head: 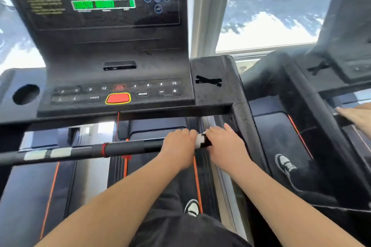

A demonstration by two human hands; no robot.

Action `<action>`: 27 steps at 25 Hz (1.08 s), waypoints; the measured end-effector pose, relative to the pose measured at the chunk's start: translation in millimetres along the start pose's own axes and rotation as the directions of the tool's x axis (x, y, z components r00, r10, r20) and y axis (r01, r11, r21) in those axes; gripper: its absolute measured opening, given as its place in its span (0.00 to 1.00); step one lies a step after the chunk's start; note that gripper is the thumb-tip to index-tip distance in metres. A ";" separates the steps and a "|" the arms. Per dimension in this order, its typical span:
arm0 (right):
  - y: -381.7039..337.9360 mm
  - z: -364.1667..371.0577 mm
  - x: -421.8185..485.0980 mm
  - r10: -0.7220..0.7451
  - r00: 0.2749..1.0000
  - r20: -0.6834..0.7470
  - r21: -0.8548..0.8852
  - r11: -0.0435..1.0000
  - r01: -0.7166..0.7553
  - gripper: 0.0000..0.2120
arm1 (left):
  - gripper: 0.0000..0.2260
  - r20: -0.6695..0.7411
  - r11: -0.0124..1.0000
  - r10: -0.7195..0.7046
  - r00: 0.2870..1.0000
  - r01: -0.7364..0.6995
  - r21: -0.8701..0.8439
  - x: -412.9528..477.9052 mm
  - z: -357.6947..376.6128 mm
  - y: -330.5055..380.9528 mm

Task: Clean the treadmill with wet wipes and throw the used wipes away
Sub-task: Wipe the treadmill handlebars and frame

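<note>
We judge the wiping midway: left hand and right hand both clamp the bar at 5 o'clock from the console, no wipe plainly seen, disposal left.

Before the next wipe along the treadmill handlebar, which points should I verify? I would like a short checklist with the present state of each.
1. Both hands on the handlebar: the left hand and the right hand grip it near its right end. Ok.
2. Wet wipe in hand: the white patch between the hands may be a wipe or a grip plate. Cannot tell.
3. The belt stopped: the display is lit, and belt motion does not show. Cannot tell.
4. The red stop button uncovered, in front of the hands. Ok.
5. A bin for used wipes: none in view. Cannot tell.
</note>
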State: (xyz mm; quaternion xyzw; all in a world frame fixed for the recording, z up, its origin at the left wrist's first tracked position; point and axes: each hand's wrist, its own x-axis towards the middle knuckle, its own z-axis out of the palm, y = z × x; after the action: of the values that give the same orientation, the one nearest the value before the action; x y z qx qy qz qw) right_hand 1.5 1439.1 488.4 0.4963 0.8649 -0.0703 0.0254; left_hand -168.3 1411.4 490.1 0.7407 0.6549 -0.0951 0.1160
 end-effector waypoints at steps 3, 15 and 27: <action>21.6 -8.5 -1.4 -0.006 0.997 0.080 0.165 0.986 -0.008 0.26 | 0.16 -0.025 0.994 -0.101 0.995 0.100 -0.037 -18.9 8.9 -41.2; 17.4 13.3 -15.8 -0.054 0.971 -0.233 -0.019 0.999 0.051 0.20 | 0.27 -0.117 0.999 0.011 0.993 -0.014 -0.031 -0.6 11.9 28.6; -9.5 30.4 -9.2 -0.178 0.978 -0.107 -0.138 0.977 0.162 0.29 | 0.17 -0.036 0.986 -0.151 0.988 0.153 0.066 -18.9 12.2 -23.0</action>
State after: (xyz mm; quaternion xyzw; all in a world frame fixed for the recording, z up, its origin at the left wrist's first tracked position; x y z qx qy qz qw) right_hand -2.8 1422.0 460.3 0.4210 0.9070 0.0129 -0.0002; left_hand -193.3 1392.6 482.8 0.6936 0.7075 -0.1146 0.0730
